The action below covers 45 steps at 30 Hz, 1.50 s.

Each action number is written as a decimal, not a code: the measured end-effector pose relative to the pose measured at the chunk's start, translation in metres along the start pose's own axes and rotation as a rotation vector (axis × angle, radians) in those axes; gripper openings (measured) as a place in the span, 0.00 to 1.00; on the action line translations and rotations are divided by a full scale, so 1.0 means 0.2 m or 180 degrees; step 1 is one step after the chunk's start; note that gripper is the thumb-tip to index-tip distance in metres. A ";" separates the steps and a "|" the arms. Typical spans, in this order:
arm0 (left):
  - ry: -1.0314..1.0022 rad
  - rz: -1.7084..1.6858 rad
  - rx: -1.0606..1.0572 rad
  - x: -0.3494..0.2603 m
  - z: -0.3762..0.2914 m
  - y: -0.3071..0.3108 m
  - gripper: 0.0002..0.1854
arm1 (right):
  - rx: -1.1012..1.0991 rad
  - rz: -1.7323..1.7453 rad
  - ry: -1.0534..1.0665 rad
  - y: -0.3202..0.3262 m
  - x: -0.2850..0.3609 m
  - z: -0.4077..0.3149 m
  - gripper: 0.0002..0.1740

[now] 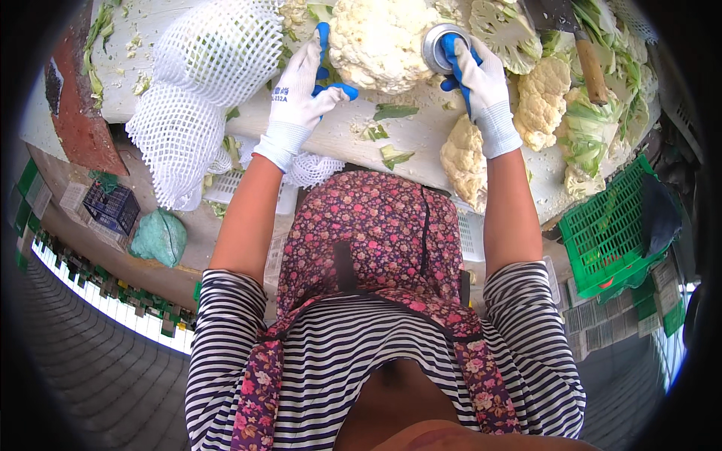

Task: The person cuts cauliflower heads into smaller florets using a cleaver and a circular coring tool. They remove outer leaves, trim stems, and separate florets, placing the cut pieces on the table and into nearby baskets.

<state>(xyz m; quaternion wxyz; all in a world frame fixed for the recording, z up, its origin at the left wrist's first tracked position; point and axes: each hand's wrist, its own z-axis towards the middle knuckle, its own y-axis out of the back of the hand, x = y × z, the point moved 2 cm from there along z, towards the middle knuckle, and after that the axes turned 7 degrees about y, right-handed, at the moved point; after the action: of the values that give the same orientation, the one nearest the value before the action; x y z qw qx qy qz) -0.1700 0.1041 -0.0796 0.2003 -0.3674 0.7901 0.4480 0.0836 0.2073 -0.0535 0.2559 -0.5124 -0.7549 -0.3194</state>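
Note:
A large white cauliflower head [383, 45] lies on the pale work table [259, 121] at the top of the head view. My left hand [302, 93], in a white knit glove with blue coated fingers, is at its left side. Its fingers are spread, with nothing held; whether the fingertips touch the head is unclear. My right hand [482, 82], gloved alike, grips a round metal tool [433, 49] with a shiny rim against the head's right side. The tool's working face is hidden. Cut leaf pieces [395, 110] and crumbs lie between my hands and the table's near edge.
Cauliflowers in white foam netting [220, 51] stand at left. Trimmed pieces [542, 101] and a leafy cauliflower [591, 131] lie at right, beneath a cleaver's wooden handle [591, 67]. A green plastic crate [606, 231] stands below right; a blue crate [111, 207] and green sack [159, 238] are on the floor.

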 end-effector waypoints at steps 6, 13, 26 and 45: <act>0.0420 -0.1579 0.0122 -0.16 0.05 -0.10 0.57 | 0.0656 0.0268 0.0311 0.02 -0.09 0.00 0.18; 0.0017 -0.1031 -0.0345 -0.20 0.12 -0.15 0.69 | 0.0876 -0.1587 0.0947 0.00 -0.05 -0.08 0.20; 0.0454 -0.2094 0.0174 -0.12 0.02 -0.11 0.74 | 0.0498 0.1515 0.0060 -0.04 -0.16 0.06 0.37; 0.1014 -0.2500 0.0257 -0.06 0.00 -0.22 0.56 | 0.0013 0.0567 -0.0171 0.15 -0.06 0.28 0.30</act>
<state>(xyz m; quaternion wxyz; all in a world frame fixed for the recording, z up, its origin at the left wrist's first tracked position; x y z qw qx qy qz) -0.1290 0.0952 -0.0957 0.2454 -0.6970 0.6281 0.2440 0.1132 0.2506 -0.0930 0.2640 -0.5853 -0.7137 -0.2800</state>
